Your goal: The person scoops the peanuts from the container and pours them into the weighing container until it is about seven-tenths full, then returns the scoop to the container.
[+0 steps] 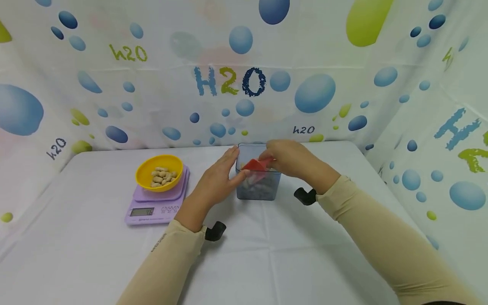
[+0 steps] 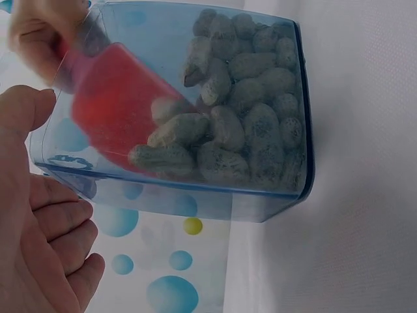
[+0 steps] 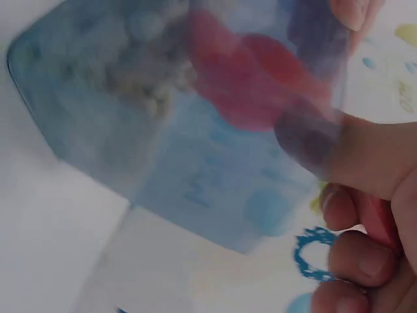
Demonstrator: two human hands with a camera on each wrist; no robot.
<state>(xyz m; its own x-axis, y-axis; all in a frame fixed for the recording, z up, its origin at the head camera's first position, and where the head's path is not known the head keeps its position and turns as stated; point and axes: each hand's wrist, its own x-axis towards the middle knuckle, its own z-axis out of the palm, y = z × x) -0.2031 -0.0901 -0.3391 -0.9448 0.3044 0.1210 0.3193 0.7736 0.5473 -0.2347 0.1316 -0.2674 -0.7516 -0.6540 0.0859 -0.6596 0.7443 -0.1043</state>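
Note:
A clear blue-tinted plastic container [image 1: 257,190] stands upright at the far middle of the table, part filled with peanuts in shells [image 2: 260,124]. My left hand [image 1: 215,178] holds it at its left side, thumb at the front of the rim and fingers along the left wall. My right hand [image 1: 289,161] grips the handle of a red scoop [image 2: 124,98] at the container's right side. The scoop's blade reaches down inside, and several peanuts lie against its lower end. Seen through the wall in the right wrist view, the scoop [image 3: 247,85] is blurred.
To the left, a purple kitchen scale [image 1: 160,216] with a lit display carries a yellow bowl [image 1: 142,167] holding several peanuts [image 1: 162,177]. A white cloth covers the table [image 1: 248,262]. Behind it hangs a curtain [image 1: 183,106] printed with blue and green drops.

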